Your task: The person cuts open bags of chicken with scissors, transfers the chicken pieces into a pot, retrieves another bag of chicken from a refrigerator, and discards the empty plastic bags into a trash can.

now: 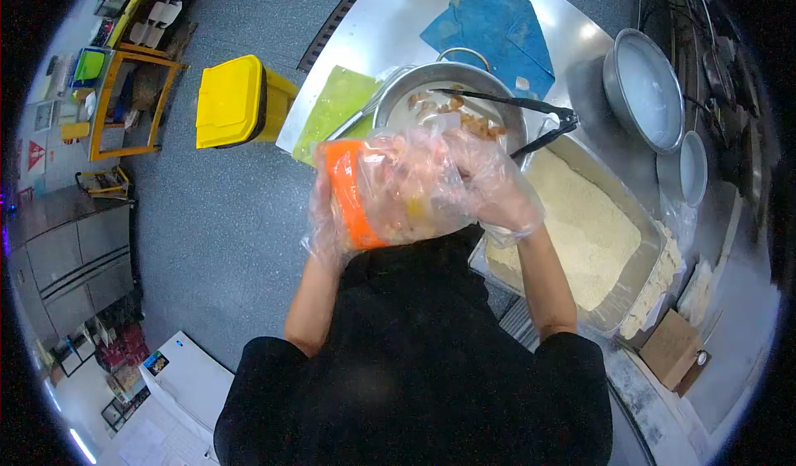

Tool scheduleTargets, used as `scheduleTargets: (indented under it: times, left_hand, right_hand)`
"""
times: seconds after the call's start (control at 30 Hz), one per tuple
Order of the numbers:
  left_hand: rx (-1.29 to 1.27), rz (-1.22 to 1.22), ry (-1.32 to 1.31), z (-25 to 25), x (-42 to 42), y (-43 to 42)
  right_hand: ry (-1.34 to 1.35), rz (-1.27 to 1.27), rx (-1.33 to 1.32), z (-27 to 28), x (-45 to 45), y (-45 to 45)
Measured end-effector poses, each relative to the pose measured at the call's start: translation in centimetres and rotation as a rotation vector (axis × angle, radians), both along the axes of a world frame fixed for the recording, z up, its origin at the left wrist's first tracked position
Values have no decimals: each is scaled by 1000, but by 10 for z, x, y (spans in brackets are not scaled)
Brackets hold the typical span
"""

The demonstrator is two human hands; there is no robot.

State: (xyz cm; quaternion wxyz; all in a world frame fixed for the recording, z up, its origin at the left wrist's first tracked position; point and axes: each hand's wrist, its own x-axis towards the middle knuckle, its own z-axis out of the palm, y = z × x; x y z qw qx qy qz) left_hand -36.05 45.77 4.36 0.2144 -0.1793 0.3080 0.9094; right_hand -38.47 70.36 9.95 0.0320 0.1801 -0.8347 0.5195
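Observation:
Between my two hands is a clear plastic bag of pale pinkish pieces that look like raw meat [398,186], with a bright orange band. My left hand [324,221], in a clear plastic glove, is closed on the bag's left end. Also gloved, my right hand [503,191] grips the right end, where the plastic is crumpled. Just beyond the bag stands a metal pot [398,101] holding brownish pieces in pale liquid. Black tongs [531,104] lie across its right side, and a whisk [358,118] leans at its left. The bag hides the pot's near edge.
Right of me, a deep metal tray [620,300] holds pale crumbs or flour. A green cutting board [344,101] and blue cloth [497,31] lie on the steel table [373,18]. Metal bowls [613,93] stand at right. A yellow bin [228,101] is on the floor at left.

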Motion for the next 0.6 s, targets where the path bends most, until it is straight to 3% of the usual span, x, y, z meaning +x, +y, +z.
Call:
scheduleTargets:
  times: [0.1, 0.2, 0.33, 0.43, 0.53, 0.6]
  left_hand:
    - [77, 8, -50, -2, 0, -2]
    - [151, 84, -13, -16, 7, -5]
    - [303, 91, 199, -7, 7, -2]
    - [54, 175, 216, -1, 5, -8]
    - [105, 194, 344, -13, 0, -26]
    - [39, 261, 290, -12, 4, -34]
  right_hand:
    - [-3, 62, 43, -6, -7, 7]
    - [-198, 2, 119, 16, -8, 8]
    - [-633, -96, -700, -2, 3, 15]
    - [-738, -32, -1157, -9, 6, 21]
    - [-697, -219, -1100, -2, 7, 14]
    - [-796, -149, -1126, 2, 7, 20]
